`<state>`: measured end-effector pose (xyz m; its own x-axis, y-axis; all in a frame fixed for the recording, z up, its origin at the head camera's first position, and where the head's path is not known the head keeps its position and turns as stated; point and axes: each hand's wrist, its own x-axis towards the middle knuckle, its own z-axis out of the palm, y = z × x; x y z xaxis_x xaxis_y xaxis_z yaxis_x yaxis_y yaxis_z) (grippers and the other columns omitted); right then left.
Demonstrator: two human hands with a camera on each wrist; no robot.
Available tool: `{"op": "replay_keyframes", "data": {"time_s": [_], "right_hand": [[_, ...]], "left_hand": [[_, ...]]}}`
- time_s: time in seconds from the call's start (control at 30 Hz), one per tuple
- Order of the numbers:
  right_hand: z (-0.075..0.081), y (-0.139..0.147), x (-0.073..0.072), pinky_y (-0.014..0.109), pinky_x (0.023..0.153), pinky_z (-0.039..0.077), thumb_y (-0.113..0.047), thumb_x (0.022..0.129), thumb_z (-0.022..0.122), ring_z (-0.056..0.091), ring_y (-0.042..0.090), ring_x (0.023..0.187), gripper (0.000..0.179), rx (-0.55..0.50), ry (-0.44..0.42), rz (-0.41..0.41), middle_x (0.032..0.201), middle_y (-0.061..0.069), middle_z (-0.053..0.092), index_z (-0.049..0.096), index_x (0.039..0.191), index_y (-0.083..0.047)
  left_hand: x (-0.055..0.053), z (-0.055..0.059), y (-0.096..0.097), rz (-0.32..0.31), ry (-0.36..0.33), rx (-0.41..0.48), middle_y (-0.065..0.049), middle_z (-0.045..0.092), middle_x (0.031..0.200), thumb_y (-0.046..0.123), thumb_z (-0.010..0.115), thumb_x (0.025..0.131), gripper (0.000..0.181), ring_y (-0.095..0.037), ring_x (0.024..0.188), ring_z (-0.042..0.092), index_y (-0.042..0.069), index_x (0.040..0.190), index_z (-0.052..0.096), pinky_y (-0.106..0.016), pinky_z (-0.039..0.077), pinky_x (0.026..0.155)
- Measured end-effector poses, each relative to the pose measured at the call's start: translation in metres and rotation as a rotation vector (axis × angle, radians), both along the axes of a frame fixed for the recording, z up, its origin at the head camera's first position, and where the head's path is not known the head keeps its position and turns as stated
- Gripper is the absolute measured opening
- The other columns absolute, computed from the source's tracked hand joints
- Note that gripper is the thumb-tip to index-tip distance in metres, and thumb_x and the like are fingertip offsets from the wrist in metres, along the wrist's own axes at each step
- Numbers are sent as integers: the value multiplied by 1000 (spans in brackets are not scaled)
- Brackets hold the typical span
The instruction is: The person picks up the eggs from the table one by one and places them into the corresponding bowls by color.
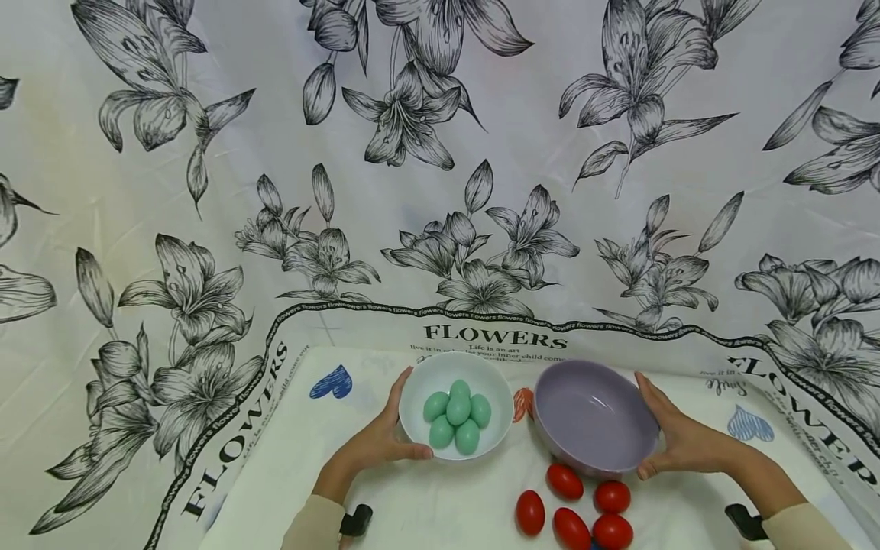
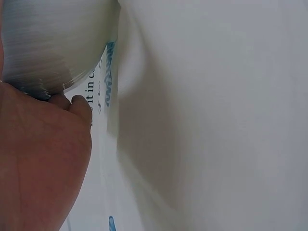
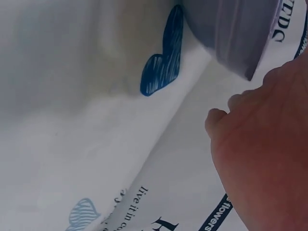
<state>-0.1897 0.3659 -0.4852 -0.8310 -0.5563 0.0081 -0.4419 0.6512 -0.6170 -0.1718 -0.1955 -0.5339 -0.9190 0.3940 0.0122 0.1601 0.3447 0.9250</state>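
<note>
My left hand [image 1: 380, 441] holds a white bowl [image 1: 500, 420] by its left side, thumb along the near rim and fingers round the far left. Several mint-green eggs [image 1: 457, 410] lie inside it. In the left wrist view the bowl's outer wall [image 2: 57, 38] rests against my fingers. My right hand [image 1: 687, 443] spans the right side of a purple bowl [image 1: 594, 416], with fingertips at its far right rim and thumb at the near right. Nothing lies in that bowl. The right wrist view shows its outer wall [image 3: 231, 33] beside my hand, most fingers hidden.
Several red eggs [image 1: 571, 527] lie loose on the white cloth-covered table [image 1: 426, 504], just in front of the purple bowl. A flower-printed cloth [image 1: 481, 252] rises behind the table. An orange printed heart [image 1: 522, 405] shows between the two bowls.
</note>
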Motion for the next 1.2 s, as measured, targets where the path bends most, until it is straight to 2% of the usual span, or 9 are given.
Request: {"op": "replay_keyframes", "data": {"time_s": [0.27, 0.47, 0.63, 0.77, 0.87, 0.93, 1.0, 1.1, 1.2], "right_hand": [[-4, 6, 1, 50, 109, 43, -36, 65, 103, 31, 66, 143, 157, 85, 23, -3, 164, 41, 14, -12, 168, -6], [-12, 5, -9, 47, 102, 50, -27, 68, 101, 37, 58, 140, 153, -1, -73, 2, 163, 37, 17, -14, 167, -8], [-21, 8, -9, 61, 102, 48, -28, 71, 100, 35, 62, 139, 151, -69, -113, 19, 162, 40, 16, -16, 166, -7], [-28, 8, -10, 60, 102, 48, -27, 70, 101, 35, 60, 140, 154, -86, -116, 0, 163, 38, 17, -18, 167, -14], [-30, 5, -11, 60, 103, 48, -22, 67, 102, 35, 59, 142, 157, -91, -119, -12, 164, 37, 18, -20, 167, -19], [-30, 3, -12, 69, 103, 44, -19, 66, 102, 33, 60, 143, 159, -96, -131, -16, 165, 37, 16, -21, 167, -22], [-30, 2, -13, 73, 104, 42, -20, 67, 101, 32, 60, 144, 158, -102, -140, -14, 166, 36, 15, -22, 167, -23], [-29, 4, -15, 73, 105, 40, -20, 66, 102, 31, 58, 145, 159, -100, -146, -24, 167, 35, 14, -21, 167, -25], [-29, 4, -14, 72, 106, 41, -18, 67, 101, 31, 58, 145, 158, -111, -158, -31, 167, 34, 13, -20, 167, -24]], "left_hand": [[-2, -4, 5, -19, 6, -12, -2, 12, 177, 41, 99, 73, 146, -38, 160, 22, 43, 167, -12, -68, 26, 122], [-7, 1, 2, -4, 28, -27, -2, 11, 177, 36, 101, 71, 148, -41, 158, 25, 41, 168, -11, -71, 25, 120], [-9, 5, 2, -15, 44, -61, -3, 11, 177, 38, 101, 71, 149, -41, 158, 25, 40, 168, -11, -71, 27, 120], [-5, 10, 2, 47, 56, -137, -1, 3, 178, 45, 101, 69, 150, -39, 161, 16, 41, 168, -12, -68, 26, 121], [13, 21, 6, 136, 177, -217, 3, -1, 178, 53, 98, 70, 146, -36, 163, 11, 38, 169, -8, -65, 28, 122], [34, 30, 17, 210, 304, -243, 6, 7, 178, 53, 94, 75, 133, -29, 163, 14, 35, 171, 4, -58, 29, 124], [59, 38, 36, 247, 418, -202, 7, 23, 175, 46, 91, 82, 115, -25, 160, 25, 31, 170, 20, -48, 32, 125], [91, 43, 77, 179, 463, -84, 7, 47, 163, 34, 85, 92, 83, -17, 152, 43, 29, 162, 42, -33, 37, 122], [108, 40, 116, 45, 384, -21, 12, 56, 155, 38, 80, 96, 69, -13, 143, 52, 34, 157, 49, -33, 46, 116]]}}
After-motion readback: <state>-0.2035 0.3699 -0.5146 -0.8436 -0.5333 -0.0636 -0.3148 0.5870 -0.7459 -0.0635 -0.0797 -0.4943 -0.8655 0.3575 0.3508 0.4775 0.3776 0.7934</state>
